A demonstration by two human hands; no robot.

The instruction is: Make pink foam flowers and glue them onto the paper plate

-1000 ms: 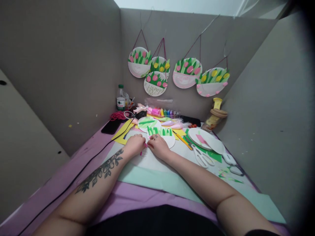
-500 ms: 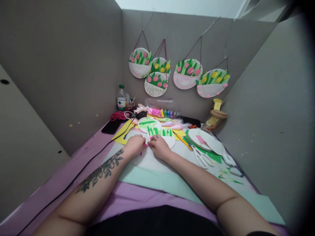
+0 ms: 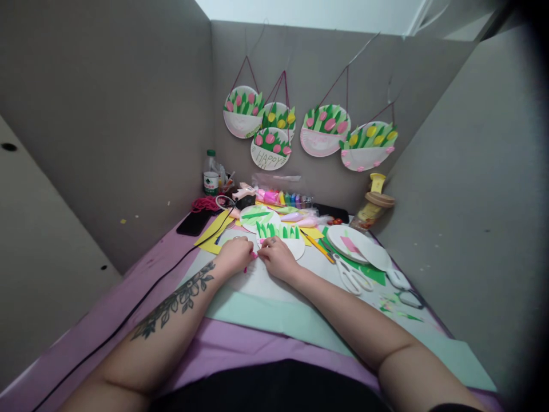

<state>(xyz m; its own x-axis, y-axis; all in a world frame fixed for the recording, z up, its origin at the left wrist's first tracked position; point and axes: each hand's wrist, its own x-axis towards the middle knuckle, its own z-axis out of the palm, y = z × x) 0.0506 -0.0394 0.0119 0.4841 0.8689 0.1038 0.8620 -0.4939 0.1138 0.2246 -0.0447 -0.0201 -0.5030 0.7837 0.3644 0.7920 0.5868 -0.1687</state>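
Note:
My left hand (image 3: pixel 237 254) is closed, its fingertips pinching a small bright pink piece (image 3: pixel 254 255) that looks like modelling clay. A bit of the same pink hangs below those fingers. My right hand (image 3: pixel 278 257) meets it from the other side, fingers pinched together at the pink piece. Under and behind the right hand lies a white paper plate basket (image 3: pixel 295 247) with green paper leaves (image 3: pixel 278 230) standing along its upper edge. A little pink shows at its left side, partly covered by the fingers. Behind it rests another plate (image 3: pixel 259 217) with light green strips.
To the right lie a yellow pencil (image 3: pixel 319 247), white scissors (image 3: pixel 352 277), stacked plates (image 3: pixel 334 236) and green scraps (image 3: pixel 397 306). A phone (image 3: pixel 193 223), pink cord (image 3: pixel 208 203) and bottle (image 3: pixel 211 174) stand left. A black cable (image 3: pixel 160 274) crosses the purple cloth. Decorated plates (image 3: pixel 325 143) hang behind.
The view has shifted very slightly. Both hands stay almost in place, still pinching at the pink piece.

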